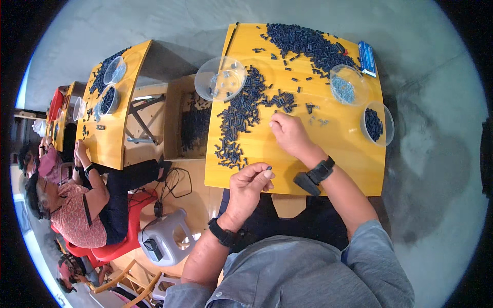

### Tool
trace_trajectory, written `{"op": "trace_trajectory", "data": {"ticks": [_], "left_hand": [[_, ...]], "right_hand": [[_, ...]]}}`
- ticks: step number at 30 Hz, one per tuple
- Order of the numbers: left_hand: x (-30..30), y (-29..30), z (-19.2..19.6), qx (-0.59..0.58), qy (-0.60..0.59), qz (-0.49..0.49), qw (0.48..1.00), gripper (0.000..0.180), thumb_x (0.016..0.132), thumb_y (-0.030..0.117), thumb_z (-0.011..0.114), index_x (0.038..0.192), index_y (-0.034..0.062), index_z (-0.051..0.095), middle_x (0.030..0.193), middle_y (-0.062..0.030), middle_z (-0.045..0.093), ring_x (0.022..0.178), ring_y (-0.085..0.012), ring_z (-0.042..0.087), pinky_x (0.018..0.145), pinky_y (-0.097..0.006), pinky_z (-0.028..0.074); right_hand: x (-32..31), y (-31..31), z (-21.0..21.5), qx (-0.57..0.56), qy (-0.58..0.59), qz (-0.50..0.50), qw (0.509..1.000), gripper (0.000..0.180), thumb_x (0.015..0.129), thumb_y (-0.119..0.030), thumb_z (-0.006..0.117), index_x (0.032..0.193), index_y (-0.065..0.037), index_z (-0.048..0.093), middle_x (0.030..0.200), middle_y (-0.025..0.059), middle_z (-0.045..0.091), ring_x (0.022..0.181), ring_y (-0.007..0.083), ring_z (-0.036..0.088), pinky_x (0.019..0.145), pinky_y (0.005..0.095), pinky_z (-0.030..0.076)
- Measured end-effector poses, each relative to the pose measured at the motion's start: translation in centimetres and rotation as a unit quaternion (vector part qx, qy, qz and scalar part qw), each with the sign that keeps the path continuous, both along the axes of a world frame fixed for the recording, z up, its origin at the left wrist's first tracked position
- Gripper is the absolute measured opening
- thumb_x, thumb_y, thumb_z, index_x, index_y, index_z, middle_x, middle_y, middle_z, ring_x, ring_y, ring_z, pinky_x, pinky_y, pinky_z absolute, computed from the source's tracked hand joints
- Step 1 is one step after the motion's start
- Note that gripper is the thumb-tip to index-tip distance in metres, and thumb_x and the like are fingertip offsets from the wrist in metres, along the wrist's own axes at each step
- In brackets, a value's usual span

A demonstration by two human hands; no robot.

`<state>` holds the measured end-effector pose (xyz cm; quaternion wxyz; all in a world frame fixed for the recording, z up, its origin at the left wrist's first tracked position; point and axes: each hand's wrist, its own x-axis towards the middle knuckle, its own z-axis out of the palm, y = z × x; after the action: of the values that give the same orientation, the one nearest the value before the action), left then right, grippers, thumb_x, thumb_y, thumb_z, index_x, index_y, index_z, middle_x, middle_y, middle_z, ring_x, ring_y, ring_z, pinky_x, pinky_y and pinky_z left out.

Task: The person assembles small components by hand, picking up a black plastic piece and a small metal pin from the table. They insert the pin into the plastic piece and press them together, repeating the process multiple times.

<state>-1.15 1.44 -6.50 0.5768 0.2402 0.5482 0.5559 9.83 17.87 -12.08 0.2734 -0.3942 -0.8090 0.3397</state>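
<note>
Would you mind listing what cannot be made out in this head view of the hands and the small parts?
- Left hand: the dark piece at its fingertips is too small to identify.
- Right hand: its fingertips curl under, hiding any contact with the table.
- Right-edge bowl: its dark contents are too small to tell apart.

Small dark piece (268, 168) in left hand (248, 186) grip: too small to tell shape, mostly covered by fingertips. Right hand (290, 134) fingertips press down on counter (339, 154); whatever lies under them hidden. Tiny pale bits (318, 121) beside right hand: too small to tell kind. Contents of clear bowl (349, 84) blurred, bluish. Cardboard box (186, 120) interior partly hidden by counter edge. Co-worker's hands (81, 151) at far-left counter too small, grip unclear.
</note>
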Motion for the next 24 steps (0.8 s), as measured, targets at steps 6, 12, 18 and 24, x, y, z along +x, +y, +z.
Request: {"op": "trace_trajectory", "data": {"ticks": [6,12,18,24], "left_hand": [[0.5,0.2,1.1,0.050,-0.010,-0.023,0.998,0.011,0.089,0.005,0.059,0.097,-0.0008,0.062,0.083,-0.0069,0.065,0.067,-0.0128,0.060,0.063,-0.025,0.049],[1.0,-0.4,2.1,0.085,-0.002,-0.051,0.995,0.011,0.089,0.004,0.059,0.098,-0.0001,0.062,0.082,-0.0052,0.065,0.069,-0.0108,0.061,0.063,-0.024,0.050],[1.4,-0.9,2.8,0.109,-0.002,-0.066,0.992,0.012,0.089,0.004,0.059,0.100,0.0003,0.063,0.078,-0.0028,0.065,0.069,-0.0085,0.061,0.059,-0.021,0.049],[1.6,-1.4,3.5,0.119,-0.009,-0.084,0.989,0.013,0.089,0.005,0.060,0.100,0.0007,0.063,0.081,-0.0030,0.065,0.071,-0.0090,0.062,0.058,-0.021,0.048]], "right_hand": [[3.8,-3.8,5.7,-0.380,0.200,-0.014,0.903,0.008,0.091,-0.005,0.051,0.090,0.002,0.056,0.075,0.0042,0.059,0.054,0.0087,0.058,0.051,0.0222,0.048],[5.9,-6.9,10.2,-0.409,0.257,0.078,0.872,0.008,0.091,-0.007,0.053,0.090,0.000,0.056,0.072,0.0029,0.059,0.053,0.0089,0.058,0.049,0.0216,0.047],[6.5,-8.1,12.0,-0.434,0.285,0.129,0.845,0.010,0.093,-0.008,0.052,0.090,0.001,0.055,0.071,0.0042,0.059,0.055,0.0102,0.059,0.051,0.0233,0.048],[6.9,-8.5,12.2,-0.425,0.286,0.150,0.846,0.011,0.093,-0.009,0.051,0.090,0.001,0.055,0.069,0.0048,0.060,0.054,0.0106,0.059,0.051,0.0238,0.049]]}}
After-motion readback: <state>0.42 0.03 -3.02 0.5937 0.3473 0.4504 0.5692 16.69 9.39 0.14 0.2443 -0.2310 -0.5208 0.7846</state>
